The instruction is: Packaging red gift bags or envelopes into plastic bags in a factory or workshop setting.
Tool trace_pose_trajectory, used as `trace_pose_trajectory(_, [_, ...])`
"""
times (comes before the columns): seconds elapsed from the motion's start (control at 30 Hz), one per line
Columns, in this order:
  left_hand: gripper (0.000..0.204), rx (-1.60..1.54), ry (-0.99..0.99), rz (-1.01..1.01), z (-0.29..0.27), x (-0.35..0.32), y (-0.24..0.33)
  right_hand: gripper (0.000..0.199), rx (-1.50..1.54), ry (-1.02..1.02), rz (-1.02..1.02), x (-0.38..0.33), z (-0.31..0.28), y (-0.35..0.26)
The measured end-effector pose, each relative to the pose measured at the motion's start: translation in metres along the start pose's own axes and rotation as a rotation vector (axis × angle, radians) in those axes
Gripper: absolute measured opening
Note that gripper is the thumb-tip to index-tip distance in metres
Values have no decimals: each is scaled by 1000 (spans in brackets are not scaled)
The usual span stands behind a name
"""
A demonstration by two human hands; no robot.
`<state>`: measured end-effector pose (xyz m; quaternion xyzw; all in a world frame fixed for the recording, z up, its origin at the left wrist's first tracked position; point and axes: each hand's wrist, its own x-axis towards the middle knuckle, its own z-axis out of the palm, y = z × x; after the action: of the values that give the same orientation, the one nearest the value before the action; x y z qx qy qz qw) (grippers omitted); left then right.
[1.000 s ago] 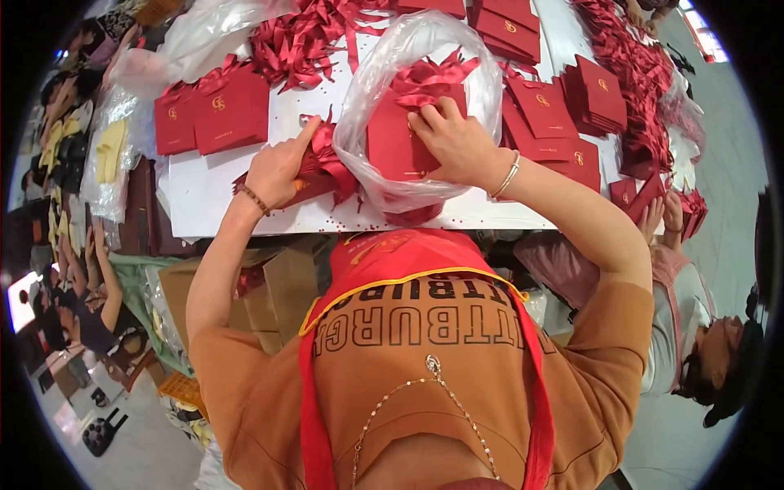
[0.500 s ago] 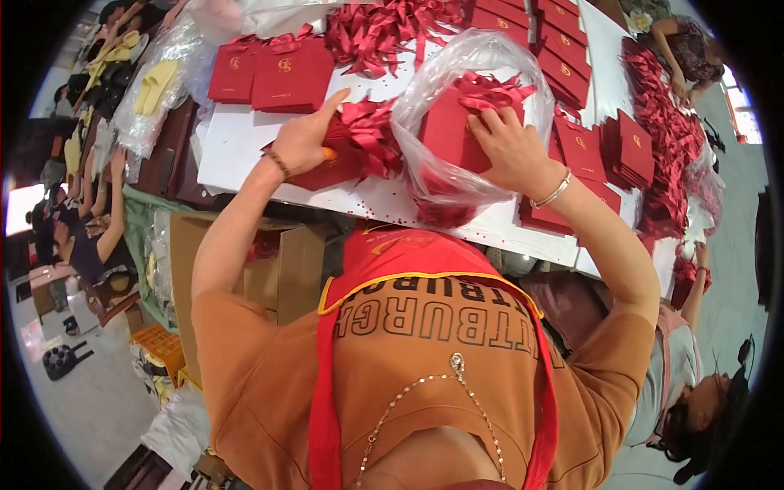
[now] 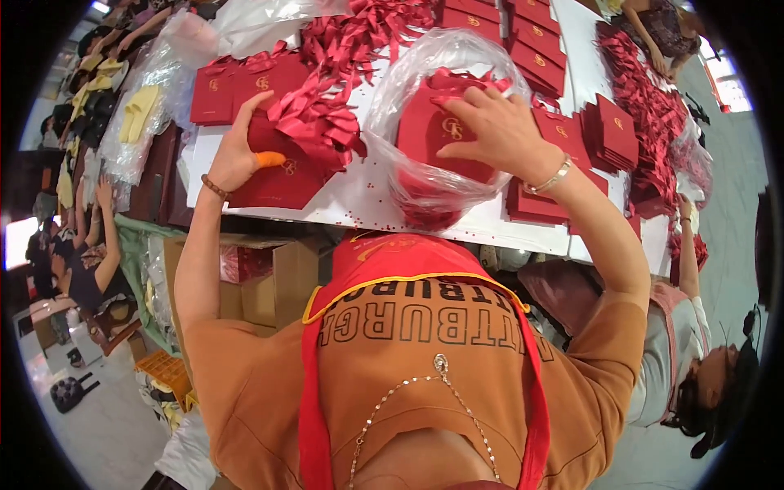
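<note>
My left hand (image 3: 237, 155) grips a stack of red paper gift bags (image 3: 282, 192) at its left side. The orange-covered thumb lies on the front bag and the fingers are behind. Glossy red ribbons (image 3: 314, 122) spill over the top of this stack. To the right, a clear plastic bag (image 3: 384, 122) stands open around more red gift bags (image 3: 420, 126) with ribbons on top. My right hand (image 3: 498, 135) is over the mouth of that plastic bag, fingers apart and thumb stretched across the front gift bag. Whether its fingertips touch the ribbons, I cannot tell.
More red gift bags (image 3: 261, 82) lie on the white table (image 3: 351, 200) at back left, with several stacks (image 3: 539, 49) at back right. Ribbon heaps (image 3: 637, 106) line the right side. A cardboard box (image 3: 282, 282) is below the table's front edge. Other people work on both sides.
My left hand has lifted and turned the stack, so its front and ribbons show more. My right thumb has spread out over the gift bags in the plastic bag. The view has shifted slightly.
</note>
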<state>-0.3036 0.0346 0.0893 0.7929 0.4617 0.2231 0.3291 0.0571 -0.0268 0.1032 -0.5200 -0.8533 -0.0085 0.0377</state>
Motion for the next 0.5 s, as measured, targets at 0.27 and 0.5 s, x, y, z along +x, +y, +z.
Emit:
trace_pose_trajectory(0.27, [93, -621, 347, 133, -16, -28, -23, 76, 1369, -164, -83, -24, -19, -117])
trace_pose_trajectory(0.5, [71, -1434, 406, 119, 71, -88, -74, 108, 1352, 54, 307, 40, 79, -160])
